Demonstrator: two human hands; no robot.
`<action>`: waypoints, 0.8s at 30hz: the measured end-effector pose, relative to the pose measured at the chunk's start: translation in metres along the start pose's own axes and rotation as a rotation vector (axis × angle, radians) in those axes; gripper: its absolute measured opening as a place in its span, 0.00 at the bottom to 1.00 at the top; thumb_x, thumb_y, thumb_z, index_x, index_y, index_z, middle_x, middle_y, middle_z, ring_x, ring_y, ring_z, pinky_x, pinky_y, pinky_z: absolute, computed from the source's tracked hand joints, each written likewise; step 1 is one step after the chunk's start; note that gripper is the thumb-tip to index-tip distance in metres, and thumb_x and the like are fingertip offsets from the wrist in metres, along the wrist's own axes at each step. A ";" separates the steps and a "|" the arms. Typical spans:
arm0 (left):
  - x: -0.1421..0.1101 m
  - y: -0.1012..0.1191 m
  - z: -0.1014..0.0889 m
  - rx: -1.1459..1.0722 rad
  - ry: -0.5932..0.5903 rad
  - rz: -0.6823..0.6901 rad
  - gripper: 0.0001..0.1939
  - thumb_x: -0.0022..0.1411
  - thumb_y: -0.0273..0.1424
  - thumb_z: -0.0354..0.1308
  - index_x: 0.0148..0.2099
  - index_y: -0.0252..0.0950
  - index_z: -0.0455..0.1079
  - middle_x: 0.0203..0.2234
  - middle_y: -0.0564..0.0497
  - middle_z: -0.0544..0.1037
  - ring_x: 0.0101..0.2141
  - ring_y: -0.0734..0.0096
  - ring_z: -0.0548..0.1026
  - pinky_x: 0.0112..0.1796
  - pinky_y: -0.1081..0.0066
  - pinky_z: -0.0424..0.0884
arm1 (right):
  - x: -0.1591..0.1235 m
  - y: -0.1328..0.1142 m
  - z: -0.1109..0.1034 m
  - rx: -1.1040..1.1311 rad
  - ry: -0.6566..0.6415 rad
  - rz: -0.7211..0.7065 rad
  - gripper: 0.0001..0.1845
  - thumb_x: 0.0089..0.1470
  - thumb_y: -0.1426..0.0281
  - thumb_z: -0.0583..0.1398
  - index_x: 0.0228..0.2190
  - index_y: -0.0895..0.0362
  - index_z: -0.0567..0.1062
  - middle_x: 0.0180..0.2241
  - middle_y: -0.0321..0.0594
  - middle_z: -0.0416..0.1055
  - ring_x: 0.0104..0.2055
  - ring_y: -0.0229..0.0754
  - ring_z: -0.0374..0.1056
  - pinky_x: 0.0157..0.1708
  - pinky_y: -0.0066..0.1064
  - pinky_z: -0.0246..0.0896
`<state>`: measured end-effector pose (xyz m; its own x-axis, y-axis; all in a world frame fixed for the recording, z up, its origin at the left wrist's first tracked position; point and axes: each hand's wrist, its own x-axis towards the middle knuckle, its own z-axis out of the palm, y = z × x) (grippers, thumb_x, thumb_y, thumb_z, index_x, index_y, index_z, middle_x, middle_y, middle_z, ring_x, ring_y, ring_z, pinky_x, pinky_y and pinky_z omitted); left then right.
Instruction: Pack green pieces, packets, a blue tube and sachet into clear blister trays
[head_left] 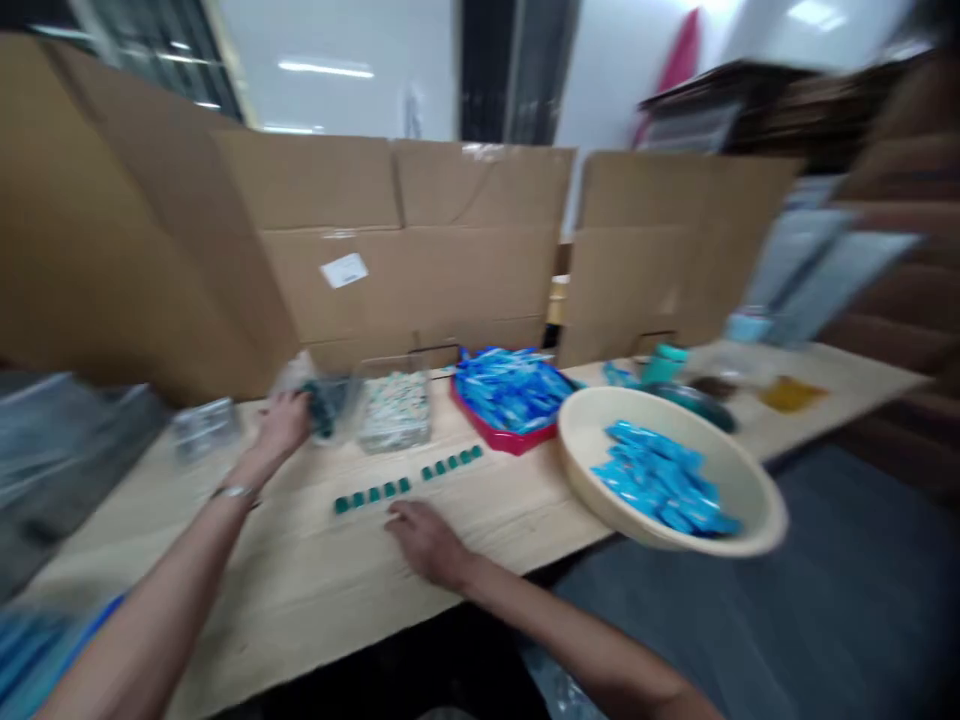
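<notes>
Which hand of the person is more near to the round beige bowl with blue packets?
Right hand is nearer: it rests left of the round beige bowl; the left hand is farther left, at a clear plastic bag.

Bright, flat light from ceiling lamps (pixel 325 68); faint shadow under my right hand (pixel 429 545). Frame bends toward the edges; shelves (pixel 772 110) at far right smear with blur.

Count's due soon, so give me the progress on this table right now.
Done: a row of small teal pieces is laid out on the table, in two groups. In hand: the left hand is at a clear bag with dark teal pieces inside; the right hand rests beside the row. Left: the bag appears to hold more pieces, and blue packets sit piled in a red tray and a beige bowl.
</notes>
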<state>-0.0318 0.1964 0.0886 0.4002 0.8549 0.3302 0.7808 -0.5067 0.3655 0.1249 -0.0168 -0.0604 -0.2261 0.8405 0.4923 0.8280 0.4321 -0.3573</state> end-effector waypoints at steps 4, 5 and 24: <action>0.015 -0.045 -0.001 0.131 0.114 -0.111 0.17 0.60 0.25 0.45 0.49 0.30 0.67 0.49 0.35 0.67 0.52 0.48 0.61 0.49 0.49 0.56 | 0.006 0.003 -0.001 0.127 0.096 -0.029 0.18 0.55 0.80 0.49 0.42 0.59 0.73 0.46 0.52 0.69 0.50 0.46 0.65 0.49 0.41 0.64; 0.018 -0.055 -0.003 0.141 0.142 -0.126 0.17 0.61 0.26 0.44 0.50 0.30 0.67 0.49 0.36 0.67 0.52 0.50 0.61 0.50 0.52 0.57 | 0.007 0.004 -0.001 0.150 0.105 -0.034 0.18 0.54 0.80 0.49 0.42 0.59 0.73 0.46 0.51 0.69 0.49 0.46 0.66 0.48 0.40 0.65; 0.010 -0.106 -0.014 -0.445 0.219 -0.363 0.21 0.54 0.40 0.59 0.42 0.27 0.67 0.29 0.45 0.73 0.24 0.70 0.73 0.28 0.69 0.70 | 0.003 0.010 0.001 0.377 0.078 0.024 0.17 0.57 0.77 0.49 0.43 0.52 0.72 0.44 0.46 0.69 0.47 0.45 0.68 0.46 0.40 0.68</action>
<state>-0.1172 0.2566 0.0658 0.0021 0.9627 0.2705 0.5549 -0.2262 0.8006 0.1325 -0.0095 -0.0630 -0.1567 0.8309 0.5340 0.5822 0.5144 -0.6296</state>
